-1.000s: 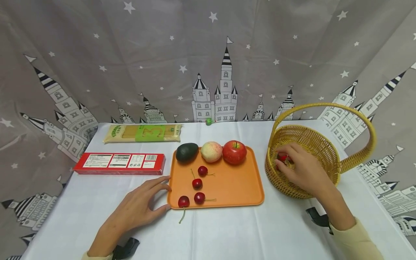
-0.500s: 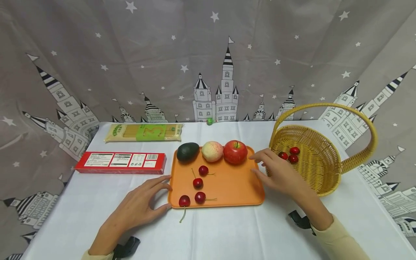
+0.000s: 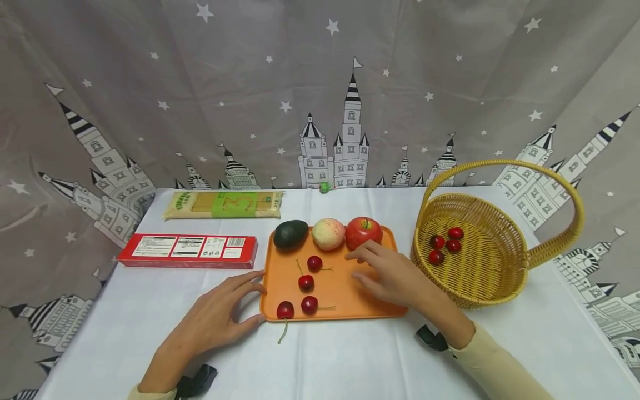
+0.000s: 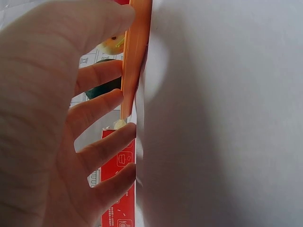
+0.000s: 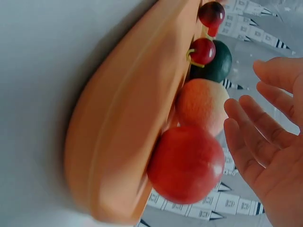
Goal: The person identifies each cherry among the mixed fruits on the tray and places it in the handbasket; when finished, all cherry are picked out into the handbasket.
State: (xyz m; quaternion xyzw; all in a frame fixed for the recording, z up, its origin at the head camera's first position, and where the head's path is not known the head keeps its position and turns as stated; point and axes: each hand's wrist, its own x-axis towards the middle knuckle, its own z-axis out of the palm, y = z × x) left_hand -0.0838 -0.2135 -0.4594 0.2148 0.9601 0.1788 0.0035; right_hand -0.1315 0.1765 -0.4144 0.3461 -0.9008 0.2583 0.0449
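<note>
My left hand rests at the left edge of the orange tray, thumb and fingertips touching its rim with relaxed fingers. Over the right part of the tray hovers my right hand, holding nothing, its fingers loosely spread. On the tray lie several cherries: one cherry in the middle, another cherry below it, and two near the front edge. A dark green avocado, a peach and a red apple line the back. In the right wrist view, the apple appears close to my fingers.
To the right stands a yellow wicker basket with a tall handle and several cherries inside. At left lie a red box and a pack of noodles. A small green object sits at the table's back edge.
My right hand has left a cherry in the basket and moved left, out of the basket and over the tray. The left hand has stayed at the tray's edge.
</note>
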